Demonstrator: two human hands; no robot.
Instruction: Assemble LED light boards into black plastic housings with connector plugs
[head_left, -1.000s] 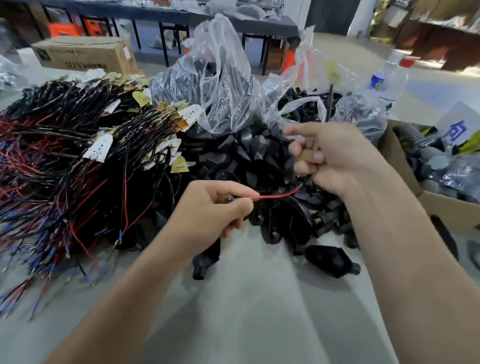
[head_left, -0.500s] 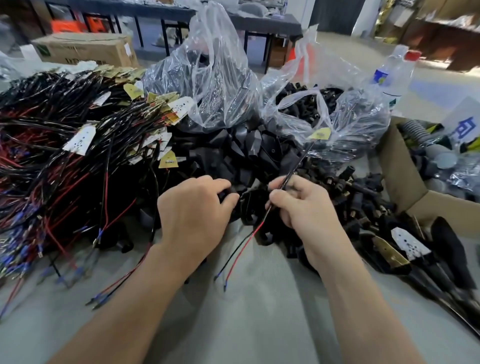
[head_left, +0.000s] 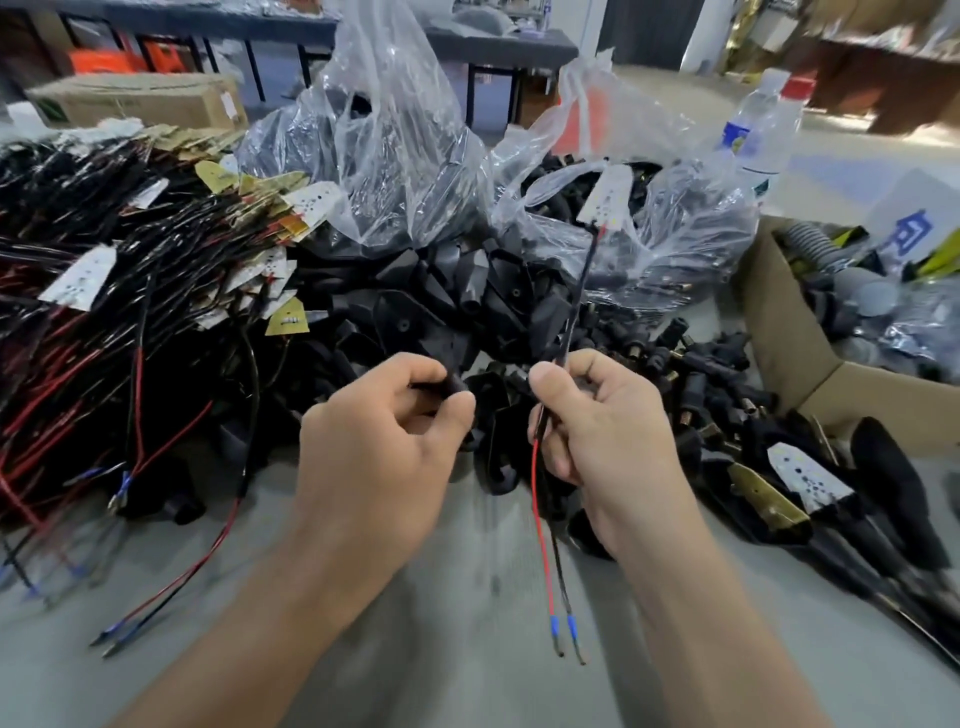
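Water bottle (head_left: 756, 124) far R, open cardboard box (head_left: 779, 332) nr it, another carton (head_left: 145, 104) far L.

Pretty bright, soft even light, only faint shadows on the grey table (head_left: 467, 665). White glare on the clear plastic bags (head_left: 395, 156). Fisheye bend at the edges; pile of wired LED boards (head_left: 104, 322) and background smeared by motion blur.
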